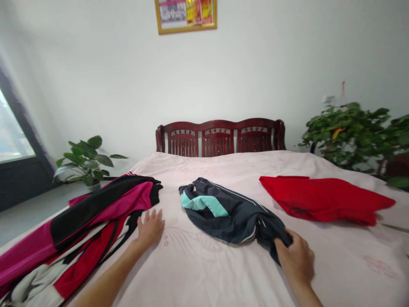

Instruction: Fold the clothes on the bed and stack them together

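A dark navy garment with a turquoise patch and white piping lies bunched in the middle of the bed. My right hand grips its near right end, thumb on top and fingers wrapped round the cloth. To the left, my left hand rests with fingers spread on the pink bedsheet, beside a heap of clothes in magenta, black, red and white. Nothing is held in the left hand. A red garment, roughly folded, lies to the right of the navy one.
A carved dark-red wooden headboard stands at the bed's far end, against a white wall with a framed picture. Leafy plants flank the bed, one potted plant at left and a larger bush at right.
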Motion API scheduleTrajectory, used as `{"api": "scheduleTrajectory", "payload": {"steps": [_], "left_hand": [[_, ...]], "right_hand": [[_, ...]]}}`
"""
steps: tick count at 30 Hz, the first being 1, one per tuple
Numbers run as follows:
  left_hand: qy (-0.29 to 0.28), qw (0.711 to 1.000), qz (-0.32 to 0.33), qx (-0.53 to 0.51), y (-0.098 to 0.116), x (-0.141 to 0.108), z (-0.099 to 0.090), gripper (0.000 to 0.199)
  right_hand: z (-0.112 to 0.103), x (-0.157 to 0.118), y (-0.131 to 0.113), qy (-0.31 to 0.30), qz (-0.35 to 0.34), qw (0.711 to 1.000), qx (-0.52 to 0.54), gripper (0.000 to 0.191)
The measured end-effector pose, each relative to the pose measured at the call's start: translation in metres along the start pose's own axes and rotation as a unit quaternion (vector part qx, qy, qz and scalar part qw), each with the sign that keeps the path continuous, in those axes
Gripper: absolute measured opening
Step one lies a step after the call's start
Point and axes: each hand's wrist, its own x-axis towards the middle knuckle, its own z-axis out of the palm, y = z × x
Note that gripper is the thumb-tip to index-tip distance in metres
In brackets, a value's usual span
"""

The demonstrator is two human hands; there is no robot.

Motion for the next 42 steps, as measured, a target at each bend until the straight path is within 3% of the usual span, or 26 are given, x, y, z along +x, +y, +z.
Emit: {"api": "scheduleTrajectory", "payload": {"steps": [3, 6, 12, 32, 42], "left_hand": [[-0.043, 0.997, 0.030, -0.054, 0.033, -0.034, 0.001, 0.059], [-0.062, 0.994, 0.029, -0.080, 0.053, -0.061, 0.004, 0.057], [0.014, 0.998, 0.047, -0.050, 0.058, -0.091, 0.014, 0.054], [0.055, 0.993, 0.041, -0.100, 0.051, -0.094, 0.016, 0.048], [0.049, 0.991, 0.045, -0.113, 0.049, -0.093, 0.015, 0.048]], "right_hand": [[-0.002, -0.001, -0.002, -0.010, -0.001, 1.000, 0.007, 0.055], [-0.003, -0.001, -0.002, -0.014, 0.001, 1.000, 0.014, 0.055], [-0.008, -0.004, -0.007, -0.026, 0.014, 0.999, 0.027, 0.055], [-0.005, -0.003, -0.003, -0.021, -0.002, 0.999, 0.025, 0.055], [-0.009, -0.004, -0.006, -0.030, 0.012, 0.999, 0.024, 0.056]]}}
